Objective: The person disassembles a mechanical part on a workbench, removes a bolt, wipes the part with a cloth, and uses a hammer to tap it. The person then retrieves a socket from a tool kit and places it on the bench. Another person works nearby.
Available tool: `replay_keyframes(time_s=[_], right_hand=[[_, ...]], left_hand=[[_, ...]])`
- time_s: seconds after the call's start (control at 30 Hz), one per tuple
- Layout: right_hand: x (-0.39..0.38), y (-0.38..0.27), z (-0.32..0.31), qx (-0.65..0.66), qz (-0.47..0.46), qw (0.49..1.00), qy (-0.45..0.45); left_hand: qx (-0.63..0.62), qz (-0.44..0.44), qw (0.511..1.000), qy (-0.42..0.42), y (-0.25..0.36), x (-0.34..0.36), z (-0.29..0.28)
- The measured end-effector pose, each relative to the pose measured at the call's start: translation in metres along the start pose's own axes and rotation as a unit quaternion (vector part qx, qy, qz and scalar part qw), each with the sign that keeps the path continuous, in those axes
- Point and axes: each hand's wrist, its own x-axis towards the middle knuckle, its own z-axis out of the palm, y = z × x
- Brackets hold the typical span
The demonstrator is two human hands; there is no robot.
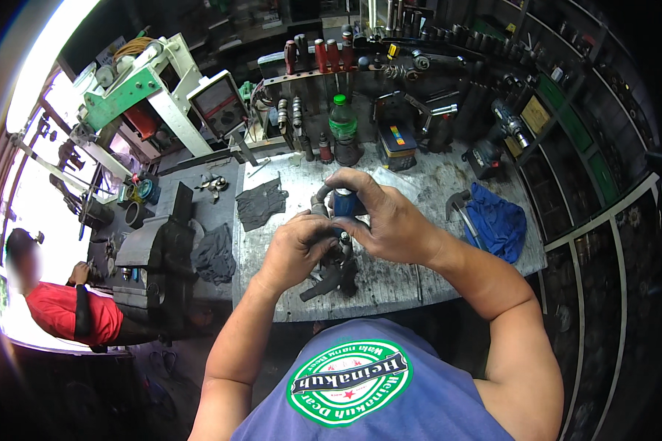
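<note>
Above the middle of the metal-topped workbench (pixel 287 298), both hands meet at a dark metal part with a blue cylindrical piece (pixel 343 204). My right hand (pixel 393 220) curls round the blue piece, thumb toward the left hand, fingers closed. On the near left of it, my left hand (pixel 296 246) is closed, its fingertips pressed to the dark part (pixel 318 204). The hands hide much of it, so its exact kind is unclear. Just below them lies a dark, greasy metal piece with an arm (pixel 329 281); I cannot tell whether it joins the held part.
A hammer (pixel 463 217) and blue cloth (pixel 496 220) lie at right; a dark rag (pixel 261 204) at left. Behind stand a green-capped bottle (pixel 342 121), a battery-like box (pixel 397 143) and a cordless drill (pixel 504 128). A person in red (pixel 73 312) works far left near a vise (pixel 151 250).
</note>
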Motion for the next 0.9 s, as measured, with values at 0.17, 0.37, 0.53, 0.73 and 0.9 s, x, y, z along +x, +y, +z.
replay_keyframes(time_s=[0.17,0.37,0.53,0.73,0.9], right_hand=[[0.003,0.001,0.006,-0.006,-0.013,1.000,-0.001],[0.011,-0.019,-0.001,-0.146,0.057,0.984,-0.087],[0.040,-0.045,-0.028,-0.211,0.011,0.960,-0.182],[0.075,-0.055,-0.040,-0.296,0.037,0.913,-0.279],[0.080,-0.058,-0.037,-0.217,-0.057,0.935,-0.274]], left_hand=[[-0.006,0.026,1.000,0.009,-0.003,0.000,0.002],[0.005,0.032,0.999,0.003,-0.004,-0.001,0.003],[-0.006,-0.022,0.999,0.048,0.001,-0.003,0.010],[-0.057,-0.041,0.997,0.027,-0.003,-0.006,0.009],[-0.029,-0.025,0.997,0.065,0.001,0.000,0.001]])
